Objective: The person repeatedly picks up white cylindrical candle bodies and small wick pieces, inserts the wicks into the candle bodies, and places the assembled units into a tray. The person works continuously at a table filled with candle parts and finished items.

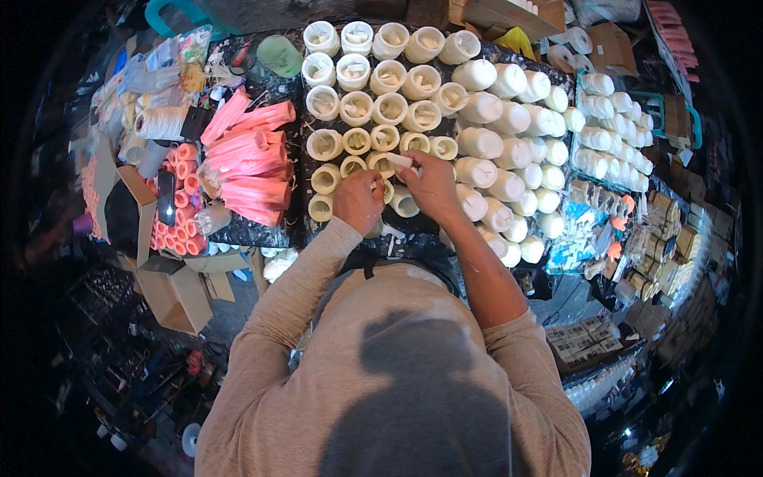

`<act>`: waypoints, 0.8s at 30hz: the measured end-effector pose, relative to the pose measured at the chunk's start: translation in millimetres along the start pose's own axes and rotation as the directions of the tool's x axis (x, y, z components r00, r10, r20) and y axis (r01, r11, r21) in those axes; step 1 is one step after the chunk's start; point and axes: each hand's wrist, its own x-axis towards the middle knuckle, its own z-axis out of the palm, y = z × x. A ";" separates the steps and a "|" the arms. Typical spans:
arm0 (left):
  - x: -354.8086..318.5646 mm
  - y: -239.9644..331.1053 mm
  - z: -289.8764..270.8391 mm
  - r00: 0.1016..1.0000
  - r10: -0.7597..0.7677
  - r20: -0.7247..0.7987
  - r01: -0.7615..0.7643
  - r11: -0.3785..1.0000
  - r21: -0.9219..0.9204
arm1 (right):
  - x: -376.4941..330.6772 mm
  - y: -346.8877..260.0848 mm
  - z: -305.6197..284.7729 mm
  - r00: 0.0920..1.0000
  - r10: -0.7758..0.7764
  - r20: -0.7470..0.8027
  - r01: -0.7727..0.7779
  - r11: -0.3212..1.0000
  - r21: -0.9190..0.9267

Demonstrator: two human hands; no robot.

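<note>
My right hand [430,186] pinches a small white stick-like piece [400,160] between thumb and fingers, above the near rows of cups. Close beside it, my left hand [360,200] is closed over the nearest cups; what its fingers hold, if anything, is hidden. Under and beyond both hands stand several rows of open-topped, cream-white cups [390,40]. Many of the farther ones have small pale pieces inside. Near the table's front edge lies a small white piece [392,231].
White rounded cylinders [481,143] stand packed on the right, some with a thin wick-like tip. More fill a crate [612,135] farther right. Pink bundles [246,163], a thread cone [161,123] and a phone-like dark device [166,197] lie left. A cardboard box [171,294] sits lower left.
</note>
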 end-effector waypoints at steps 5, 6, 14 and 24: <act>35.7 1.7 -15.0 0.988 0.100 0.114 -0.116 0.983 0.145 | -20.5 -1.4 -10.5 0.997 0.067 -0.033 -0.065 0.996 0.053; 43.9 0.4 -19.3 0.980 0.132 0.148 -0.157 0.973 0.167 | -23.0 -1.8 -10.2 0.997 0.065 -0.044 -0.065 0.998 0.002; 48.8 -4.2 -26.6 0.970 0.068 0.233 -0.098 0.988 0.121 | -5.2 3.1 26.7 0.963 -0.259 -0.071 0.248 0.959 -0.139; 41.6 -5.9 -23.8 0.976 0.084 0.200 -0.103 0.991 0.090 | -15.6 10.6 26.2 0.988 0.087 -0.124 -0.036 0.931 0.363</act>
